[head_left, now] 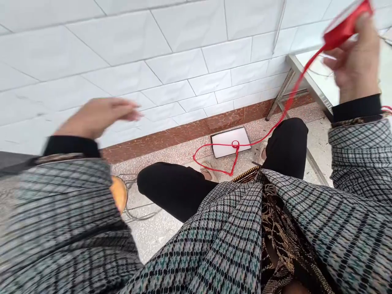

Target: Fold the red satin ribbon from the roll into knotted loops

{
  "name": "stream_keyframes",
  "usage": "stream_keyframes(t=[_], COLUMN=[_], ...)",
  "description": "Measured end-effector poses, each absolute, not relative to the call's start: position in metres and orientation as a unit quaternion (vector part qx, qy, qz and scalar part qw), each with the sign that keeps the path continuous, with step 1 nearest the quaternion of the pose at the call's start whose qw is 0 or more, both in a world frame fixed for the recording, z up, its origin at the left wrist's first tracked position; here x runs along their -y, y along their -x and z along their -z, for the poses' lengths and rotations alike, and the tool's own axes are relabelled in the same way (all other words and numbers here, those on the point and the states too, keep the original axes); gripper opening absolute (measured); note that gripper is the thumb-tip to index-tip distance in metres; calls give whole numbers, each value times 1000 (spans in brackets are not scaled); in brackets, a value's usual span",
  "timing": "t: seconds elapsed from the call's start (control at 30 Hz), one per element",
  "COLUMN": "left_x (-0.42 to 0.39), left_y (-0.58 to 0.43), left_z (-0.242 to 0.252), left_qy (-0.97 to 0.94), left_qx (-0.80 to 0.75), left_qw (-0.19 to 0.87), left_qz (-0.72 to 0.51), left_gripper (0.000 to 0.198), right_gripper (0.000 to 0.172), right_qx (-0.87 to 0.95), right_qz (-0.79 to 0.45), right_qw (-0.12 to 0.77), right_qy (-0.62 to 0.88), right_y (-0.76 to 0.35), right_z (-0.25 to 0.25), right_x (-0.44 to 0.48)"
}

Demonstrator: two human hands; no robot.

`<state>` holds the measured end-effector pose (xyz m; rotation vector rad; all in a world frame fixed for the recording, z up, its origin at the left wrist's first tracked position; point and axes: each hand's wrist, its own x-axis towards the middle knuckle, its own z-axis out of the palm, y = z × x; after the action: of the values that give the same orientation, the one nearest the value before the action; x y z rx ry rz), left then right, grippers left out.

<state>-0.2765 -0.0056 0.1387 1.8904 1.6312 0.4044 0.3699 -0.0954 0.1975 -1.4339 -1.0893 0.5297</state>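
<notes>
My right hand (357, 61), raised at the upper right, grips a spool of red cord (343, 30) with a pale flat face; both are blurred. From the spool, the red cord (289, 98) hangs in a long curve down to the middle of the view. There it forms a loose, roughly heart-shaped loop, with a small red ring (235, 144) where the strands meet. My left hand (101, 116) is held up in front of the wall at the left, fingers stretched toward the right and slightly bent, with nothing visible in them. It is apart from the cord.
A white flat box or panel (231, 141) with a dark edge lies on the floor beyond the knees. A metal-framed table (312, 83) stands at the right. Left of the knees are a round orange-yellow seat (119, 194) and grey cables (142, 216). The white tiled wall (183, 61) is ahead.
</notes>
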Motion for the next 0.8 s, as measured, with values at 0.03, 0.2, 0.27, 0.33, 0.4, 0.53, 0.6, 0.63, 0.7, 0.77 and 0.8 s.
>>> stream_keyframes(t=[0.03,0.2,0.27,0.33,0.4,0.53,0.6,0.63,0.7,0.77,0.8], left_x=[11,62,73,76,74,67,66,66,67,69,71], left_y=[222,-15,-59,-76,-81,-81,-81,-81,-80,-77,-75], left_z=[-143,-133,-125,-121,-122,-128,-131,-133,-134,-133,-131], left_qy=[-731,-642,-586,-552,-536,-518,-519,-524,-537,-556,-567], left_qx=[-576,-247,-209,-214,-226,-226,-225,-229,-234,-213,-192], left_qw=[294,563,592,586,571,542,533,525,502,502,519], left_qz=[-218,-457,-513,-553,-579,-622,-629,-630,-636,-627,-610], left_gripper=[14,32,36,37,34,25,21,21,25,36,42], right_gripper=[36,55,58,64,65,62,61,60,58,58,58], right_qx=[435,564,579,582,589,599,602,604,604,598,593], right_qz=[-228,-246,-226,-202,-184,-184,-185,-178,-155,-132,-125], right_qw=[632,629,618,614,607,605,609,610,613,621,626], right_qy=[600,475,482,493,502,492,482,481,485,490,492], right_y=[-339,-235,-224,-221,-219,-209,-205,-204,-205,-209,-213], right_z=[-200,-205,-200,-193,-187,-183,-183,-183,-182,-181,-180], right_x=[95,89,85,82,81,83,82,81,77,69,64])
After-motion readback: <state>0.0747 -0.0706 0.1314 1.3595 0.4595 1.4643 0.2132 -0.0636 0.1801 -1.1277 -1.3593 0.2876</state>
